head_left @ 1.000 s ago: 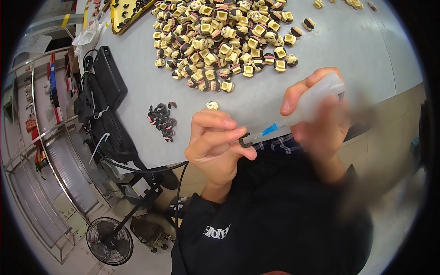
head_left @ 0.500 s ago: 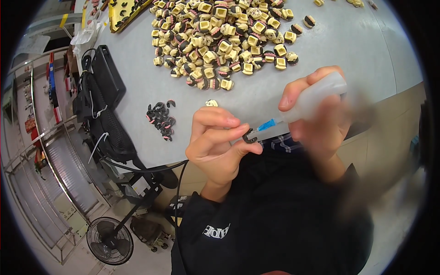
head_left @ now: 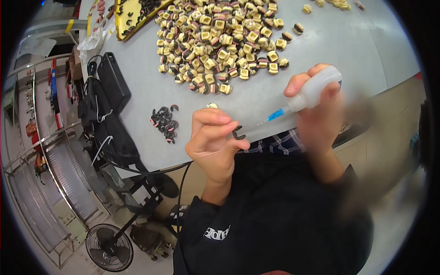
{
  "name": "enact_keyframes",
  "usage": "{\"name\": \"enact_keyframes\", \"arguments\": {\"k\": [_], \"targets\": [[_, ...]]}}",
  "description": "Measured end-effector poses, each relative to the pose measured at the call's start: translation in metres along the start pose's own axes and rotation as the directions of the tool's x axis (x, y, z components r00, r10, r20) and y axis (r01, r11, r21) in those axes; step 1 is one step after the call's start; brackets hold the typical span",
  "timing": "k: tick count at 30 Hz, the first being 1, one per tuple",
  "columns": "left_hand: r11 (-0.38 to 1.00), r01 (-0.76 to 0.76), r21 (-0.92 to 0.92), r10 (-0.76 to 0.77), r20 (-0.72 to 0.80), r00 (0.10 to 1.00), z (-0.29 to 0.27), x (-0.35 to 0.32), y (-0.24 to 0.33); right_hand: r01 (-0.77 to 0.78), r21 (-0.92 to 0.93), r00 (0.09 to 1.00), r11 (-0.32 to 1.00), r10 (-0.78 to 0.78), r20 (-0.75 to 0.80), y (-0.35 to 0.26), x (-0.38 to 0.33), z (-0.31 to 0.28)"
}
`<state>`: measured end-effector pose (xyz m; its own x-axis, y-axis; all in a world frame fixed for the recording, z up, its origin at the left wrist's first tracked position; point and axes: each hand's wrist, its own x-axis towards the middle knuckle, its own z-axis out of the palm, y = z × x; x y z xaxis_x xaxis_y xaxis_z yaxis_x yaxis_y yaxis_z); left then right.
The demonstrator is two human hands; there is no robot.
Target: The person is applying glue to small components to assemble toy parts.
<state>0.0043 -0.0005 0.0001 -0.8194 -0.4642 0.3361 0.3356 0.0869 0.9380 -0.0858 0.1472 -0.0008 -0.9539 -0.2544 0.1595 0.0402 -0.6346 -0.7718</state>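
Note:
Between thumb and fingers, my left hand [head_left: 213,140] pinches a small black C-shaped piece [head_left: 238,133] by its left side. My right hand [head_left: 318,110] is wrapped round a white translucent squeeze bottle [head_left: 318,85] with a blue-hubbed needle tip [head_left: 276,114]. The bottle tilts down to the left, and its thin needle ends a short way right of the black piece, apart from it. Just beyond my left fingers a small cream piece [head_left: 212,106] lies on the table. Left of that hand is a loose pile of black curved pieces [head_left: 164,123], some with pink edges.
A large heap of cream, black and pink parts [head_left: 215,46] covers the far middle of the grey table [head_left: 357,50]. At far left stands a yellow tray [head_left: 130,18] of black pieces. A black box and mesh pouch [head_left: 114,133] with cables line the left edge; a fan [head_left: 110,247] stands below.
The needle tip has drawn away from the black piece, leaving a gap. My left hand has shifted slightly left with the piece. The whole view has shifted a little.

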Motion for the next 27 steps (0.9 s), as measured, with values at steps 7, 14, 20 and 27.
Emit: {"name": "enact_keyframes", "arguments": {"k": [7, 14, 20, 27], "targets": [[0.971, 0.112, -0.212, -0.124, -0.043, 0.991, -0.003, -0.004, 0.0, 0.133, -0.306, 0.977, 0.943, -0.177, -0.119, -0.029, 0.005, -0.002], [0.969, 0.123, -0.214, -0.135, -0.043, 0.99, -0.007, -0.006, 0.005, 0.179, -0.784, 0.98, 0.595, -0.182, 0.085, -0.043, 0.008, -0.029], [0.974, 0.121, -0.192, -0.131, -0.041, 0.991, -0.005, -0.004, 0.007, 0.147, -0.793, 0.984, 0.591, -0.171, 0.055, -0.05, 0.01, -0.031], [0.967, 0.129, -0.218, -0.136, -0.019, 0.99, -0.001, -0.004, 0.006, 0.059, -0.856, 0.974, 0.514, -0.217, -0.063, -0.071, 0.061, -0.056]]}}
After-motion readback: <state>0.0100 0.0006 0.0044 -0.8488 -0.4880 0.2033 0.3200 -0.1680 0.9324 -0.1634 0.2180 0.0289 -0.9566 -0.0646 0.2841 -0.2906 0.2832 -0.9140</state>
